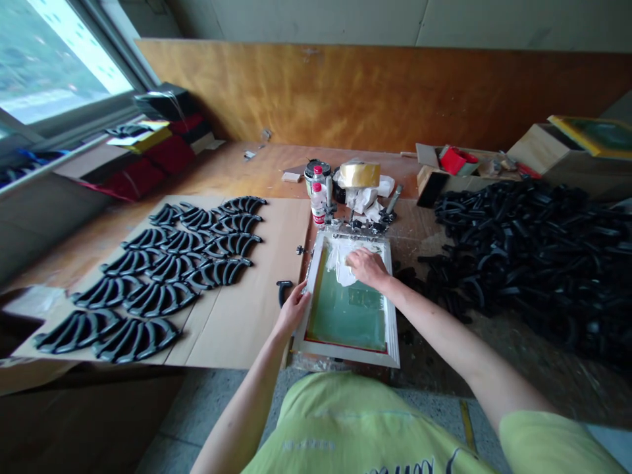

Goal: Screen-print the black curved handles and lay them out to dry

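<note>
A screen printing frame [394, 329] with a pale metal rim and green mesh lies in front of me, its far end at a metal clamp fixture [355, 227]. My left hand [295, 304] grips the frame's left side, fingers closed on the rim. Over the far part of the mesh is my right hand [368, 266], closed on a small tan edge that I cannot make out. White material [340, 270], ink or cloth, covers the mesh beside it. A single black curved handle [283, 291] lies just left of my left hand.
Rows of black curved handles [162, 289] lie on a cardboard sheet [237, 329] at left. A large heap of black parts [533, 263] fills the right. Behind the frame stand plastic bottles [318, 201], a dark can [316, 168], a tape roll [360, 175] and crumpled white paper [363, 197].
</note>
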`<action>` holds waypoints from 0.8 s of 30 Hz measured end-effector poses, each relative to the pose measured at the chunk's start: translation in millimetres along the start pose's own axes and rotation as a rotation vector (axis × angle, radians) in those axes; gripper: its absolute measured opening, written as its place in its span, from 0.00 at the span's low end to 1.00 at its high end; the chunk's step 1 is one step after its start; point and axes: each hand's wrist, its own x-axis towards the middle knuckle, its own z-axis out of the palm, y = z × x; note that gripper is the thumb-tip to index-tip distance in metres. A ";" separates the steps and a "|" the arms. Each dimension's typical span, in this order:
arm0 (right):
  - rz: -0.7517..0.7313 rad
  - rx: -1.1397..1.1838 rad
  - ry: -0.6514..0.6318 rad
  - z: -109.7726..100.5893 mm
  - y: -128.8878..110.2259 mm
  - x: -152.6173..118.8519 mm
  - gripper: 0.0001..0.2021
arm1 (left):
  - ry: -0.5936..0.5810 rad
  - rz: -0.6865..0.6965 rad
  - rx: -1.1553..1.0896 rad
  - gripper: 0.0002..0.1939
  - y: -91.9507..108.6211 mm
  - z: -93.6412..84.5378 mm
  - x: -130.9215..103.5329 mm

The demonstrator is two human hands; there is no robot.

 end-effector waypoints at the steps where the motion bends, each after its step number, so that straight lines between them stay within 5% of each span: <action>1: -0.092 0.021 -0.012 -0.2 -3.2 -8.0 0.08 | -0.003 0.000 0.002 0.34 0.8 0.2 -0.5; 4: -0.323 0.089 -0.042 -6.6 -1.2 -26.3 0.08 | 0.011 0.007 0.000 0.35 3.7 1.0 -2.6; 7: -0.404 0.166 -0.066 -15.5 8.8 -25.9 0.06 | 0.033 0.012 -0.017 0.34 6.5 1.8 -4.3; 12: -0.229 0.162 0.083 -9.0 4.5 -18.4 0.06 | 0.032 0.027 -0.067 0.33 8.6 0.7 -4.9; 17: -0.324 0.221 0.074 -1.1 2.5 -33.2 0.06 | 0.015 -0.012 -0.101 0.35 13.7 0.1 -7.1; 20: -0.212 0.286 0.102 -11.6 10.1 -11.2 0.09 | -0.004 -0.033 -0.137 0.36 27.0 -1.7 -13.1; 24: 0.071 0.230 0.156 -33.3 27.0 38.3 0.28 | -0.046 -0.057 -0.172 0.39 62.9 -12.7 -25.6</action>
